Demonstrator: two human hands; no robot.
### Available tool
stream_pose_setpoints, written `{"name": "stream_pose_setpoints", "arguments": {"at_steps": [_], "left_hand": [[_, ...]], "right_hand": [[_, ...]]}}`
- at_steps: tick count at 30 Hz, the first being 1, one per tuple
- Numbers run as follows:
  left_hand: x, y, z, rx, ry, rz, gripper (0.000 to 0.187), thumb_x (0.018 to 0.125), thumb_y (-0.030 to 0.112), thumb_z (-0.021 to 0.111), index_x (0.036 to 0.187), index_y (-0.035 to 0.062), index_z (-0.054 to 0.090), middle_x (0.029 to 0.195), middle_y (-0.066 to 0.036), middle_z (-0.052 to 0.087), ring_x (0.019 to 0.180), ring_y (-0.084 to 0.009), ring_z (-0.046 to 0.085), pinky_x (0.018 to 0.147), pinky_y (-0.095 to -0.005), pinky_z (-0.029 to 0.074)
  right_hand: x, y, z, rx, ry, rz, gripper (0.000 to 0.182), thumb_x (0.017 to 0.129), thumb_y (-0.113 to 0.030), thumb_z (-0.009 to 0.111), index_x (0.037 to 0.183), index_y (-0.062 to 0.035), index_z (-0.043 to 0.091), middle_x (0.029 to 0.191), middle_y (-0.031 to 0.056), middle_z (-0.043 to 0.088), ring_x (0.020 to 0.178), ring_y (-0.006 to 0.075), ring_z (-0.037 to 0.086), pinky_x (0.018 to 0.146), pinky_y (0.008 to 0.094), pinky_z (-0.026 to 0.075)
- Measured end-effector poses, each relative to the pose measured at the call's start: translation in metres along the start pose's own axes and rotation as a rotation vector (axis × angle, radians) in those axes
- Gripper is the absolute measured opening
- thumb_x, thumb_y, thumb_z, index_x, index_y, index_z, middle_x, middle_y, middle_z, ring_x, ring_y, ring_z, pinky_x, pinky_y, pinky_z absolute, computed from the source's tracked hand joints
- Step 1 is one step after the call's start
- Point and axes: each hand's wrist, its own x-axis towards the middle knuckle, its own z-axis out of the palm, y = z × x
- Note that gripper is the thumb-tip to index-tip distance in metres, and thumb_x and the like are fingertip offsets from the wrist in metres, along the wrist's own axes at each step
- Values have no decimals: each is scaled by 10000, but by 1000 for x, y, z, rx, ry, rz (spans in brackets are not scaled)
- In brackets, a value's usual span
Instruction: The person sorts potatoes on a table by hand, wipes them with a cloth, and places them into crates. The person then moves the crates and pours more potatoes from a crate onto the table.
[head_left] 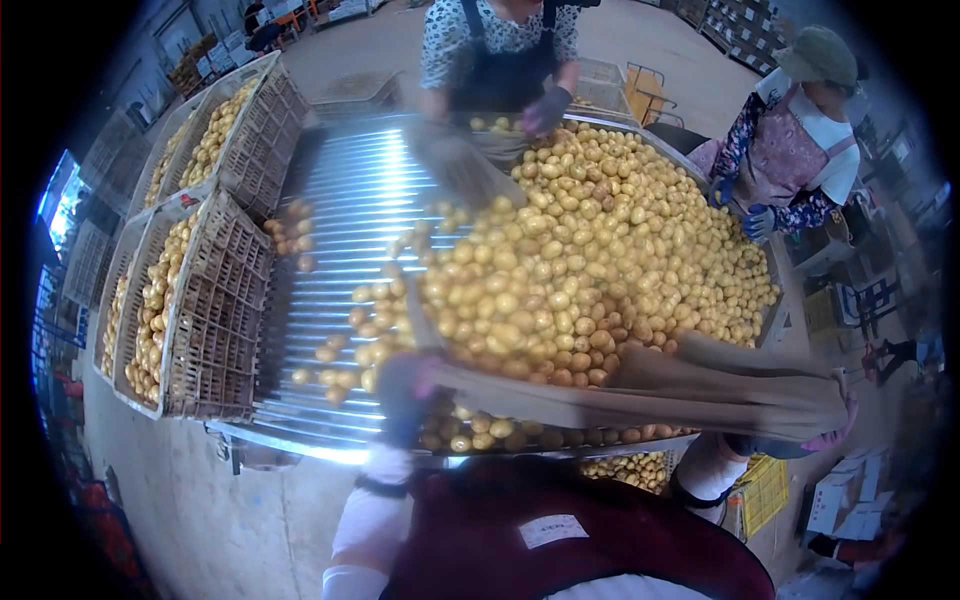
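Head view: the left hand (405,392) and right hand (797,446), both gloved, clasp opposite ends of a brown cloth (600,405). It stretches above potatoes (610,215) along the slatted metal table's (335,220) near edge.

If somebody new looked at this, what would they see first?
Probably the huge heap of yellowish, potato-like produce, spread over the middle and right of the shiny metal table. Next, maybe the long brown cloth, partly blurred, stretched along the near side between the wearer's left hand and right hand. On the left, big slatted crates stand filled with the same round things.
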Motion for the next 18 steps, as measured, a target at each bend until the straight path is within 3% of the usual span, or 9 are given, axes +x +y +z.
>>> {"name": "stream_pose_setpoints", "arguments": {"at_steps": [3, 6, 7, 8, 10, 12, 14, 15, 18], "left_hand": [[-11, -34, -60, -275, 344, -106, 329, 829, 115, 710, 1126, -20, 671, 1094, -136, 697, 1026, -253, 663, 927, -372, 515], [15, -22, -168, 33, 448, 160, 371, 980, 157, 552, 1271, -68, 601, 1217, -187, 663, 1071, -295, 660, 980, -418, 529], [31, 3, -179, 10, 593, -7, 423, 989, 157, 532, 1325, -100, 553, 1268, -221, 636, 1097, -303, 656, 984, -418, 535], [62, 24, -181, 23, 790, -31, 353, 952, 124, 623, 1225, -100, 628, 1139, -203, 706, 969, -279, 702, 863, -387, 592], [92, 21, -196, -113, 651, -218, 391, 964, 87, 599, 1313, -88, 575, 1261, -223, 647, 1068, -275, 672, 932, -383, 566], [132, -10, -167, -414, 502, -174, 516, 939, -13, 591, 1437, -62, 467, 1436, -206, 529, 1274, -277, 562, 1115, -399, 434], [151, -45, -118, 201, 234, -176, 658, 914, -122, 502, 1537, 29, 351, 1566, -140, 383, 1365, -251, 451, 1143, -353, 384], [137, -67, -85, 533, 155, -24, 640, 924, -76, 530, 1532, 18, 355, 1544, -152, 408, 1383, -277, 426, 1161, -353, 346], [92, -64, 37, 61, -63, -27, 618, 934, 121, 607, 1513, 66, 399, 1539, -168, 412, 1432, -373, 366, 1183, -434, 282]], "right_hand": [[-3, -1, 14, 51, -32, 46, 411, 985, -236, 555, 1333, -26, 494, 1275, 170, 532, 1189, 308, 499, 1021, 394, 401], [-5, -5, 37, 97, -76, 83, 441, 979, -225, 556, 1364, -26, 481, 1322, 190, 511, 1240, 340, 468, 1063, 419, 368], [-8, -7, 48, 115, -90, 96, 451, 977, -222, 557, 1374, -26, 476, 1337, 196, 504, 1256, 351, 458, 1077, 427, 357], [-9, -9, 60, 122, -110, 101, 461, 974, -219, 557, 1385, -26, 472, 1353, 203, 497, 1273, 361, 447, 1091, 435, 346], [-9, -9, 92, 115, -141, 114, 482, 970, -212, 558, 1405, -26, 463, 1384, 216, 484, 1307, 382, 427, 1120, 451, 325], [-21, -2, 134, 22, -212, 98, 504, 966, -205, 559, 1425, -26, 454, 1415, 229, 470, 1341, 404, 406, 1148, 468, 303], [-59, 18, 173, -159, -347, 60, 527, 962, -198, 560, 1446, -26, 445, 1446, 243, 456, 1374, 425, 386, 1176, 484, 281], [-94, 30, 183, -244, -443, 23, 546, 957, -217, 569, 1459, -42, 441, 1488, 244, 413, 1394, 427, 364, 1176, 491, 280], [-198, 46, 188, -288, -812, 11, 589, 925, -261, 576, 1461, -57, 443, 1500, 242, 387, 1394, 455, 343, 1147, 554, 286]]}}
